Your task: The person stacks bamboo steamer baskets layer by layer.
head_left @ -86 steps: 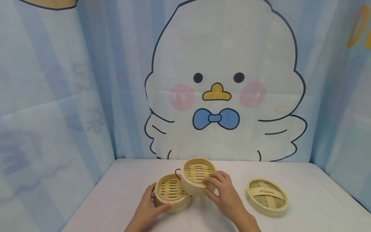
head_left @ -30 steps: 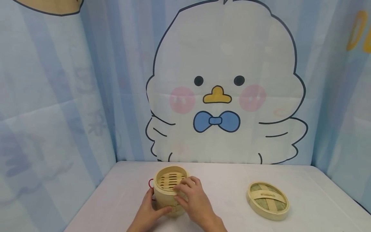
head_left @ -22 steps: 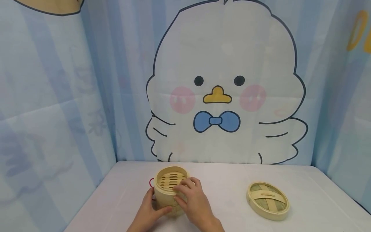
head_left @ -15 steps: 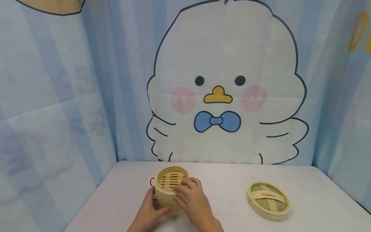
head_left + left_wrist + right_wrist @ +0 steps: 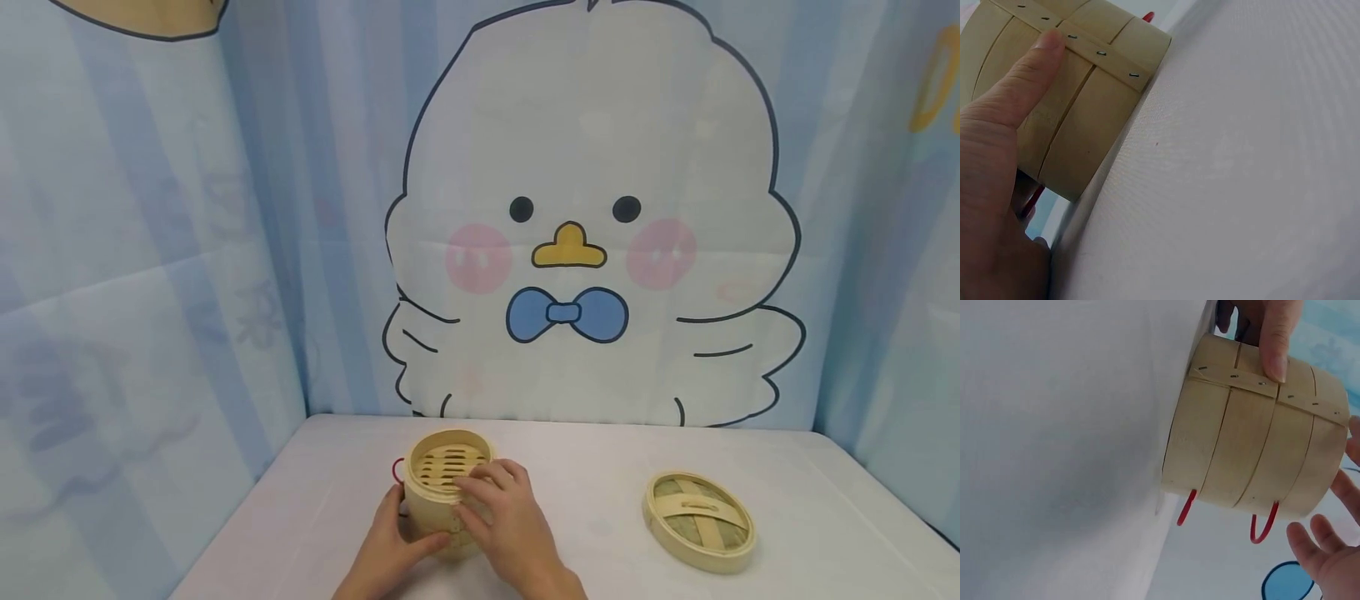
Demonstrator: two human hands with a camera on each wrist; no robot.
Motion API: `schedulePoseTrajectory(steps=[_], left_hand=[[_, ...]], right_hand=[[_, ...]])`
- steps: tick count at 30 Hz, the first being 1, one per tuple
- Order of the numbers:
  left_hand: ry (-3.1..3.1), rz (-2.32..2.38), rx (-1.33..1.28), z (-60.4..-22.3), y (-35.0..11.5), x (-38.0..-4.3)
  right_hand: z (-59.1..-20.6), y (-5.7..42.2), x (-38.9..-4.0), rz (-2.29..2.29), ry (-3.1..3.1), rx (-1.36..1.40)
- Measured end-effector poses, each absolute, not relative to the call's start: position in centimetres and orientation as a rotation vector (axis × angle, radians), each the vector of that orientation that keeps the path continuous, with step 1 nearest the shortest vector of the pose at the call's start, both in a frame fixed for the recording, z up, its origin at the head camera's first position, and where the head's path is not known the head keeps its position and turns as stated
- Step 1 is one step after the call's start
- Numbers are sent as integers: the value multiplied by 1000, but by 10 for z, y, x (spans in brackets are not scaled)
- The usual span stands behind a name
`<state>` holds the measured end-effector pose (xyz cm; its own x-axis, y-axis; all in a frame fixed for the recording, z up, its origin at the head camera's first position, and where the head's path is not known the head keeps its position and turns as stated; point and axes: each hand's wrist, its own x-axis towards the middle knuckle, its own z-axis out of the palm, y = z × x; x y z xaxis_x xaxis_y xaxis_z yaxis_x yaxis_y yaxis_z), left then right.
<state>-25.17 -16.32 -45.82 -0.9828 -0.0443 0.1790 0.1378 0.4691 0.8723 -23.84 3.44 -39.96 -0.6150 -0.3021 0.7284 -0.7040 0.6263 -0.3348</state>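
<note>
A bamboo upper basket (image 5: 431, 504) sits stacked on a matching lower basket (image 5: 1200, 440) atop a pale worktop (image 5: 592, 492), its slotted floor facing up. A person's left hand (image 5: 386, 542) is curled round the lower basket from the left, thumb across the front near the seam, while the right hand (image 5: 510, 521) pinches the upper basket's near rim between thumb and fingers. A red loop (image 5: 397, 471) (the right wrist view shows a second loop (image 5: 1187, 507) below) juts from the upper basket's left. A lid (image 5: 699, 523) lies well apart, at right.
</note>
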Motion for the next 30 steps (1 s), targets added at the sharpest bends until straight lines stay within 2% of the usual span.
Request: schedulePoseTrajectory(steps=[5, 17, 30], left_hand=[[-2530, -1524, -96, -459, -162, -252], [-2531, -1614, 13, -453, -164, -250], [-2585, -1557, 62, -438, -174, -249]], right_hand=[[-394, 50, -238, 928, -2248, 721], [-376, 110, -239, 873, -2310, 506], [-368, 165, -235, 758, -2290, 452]])
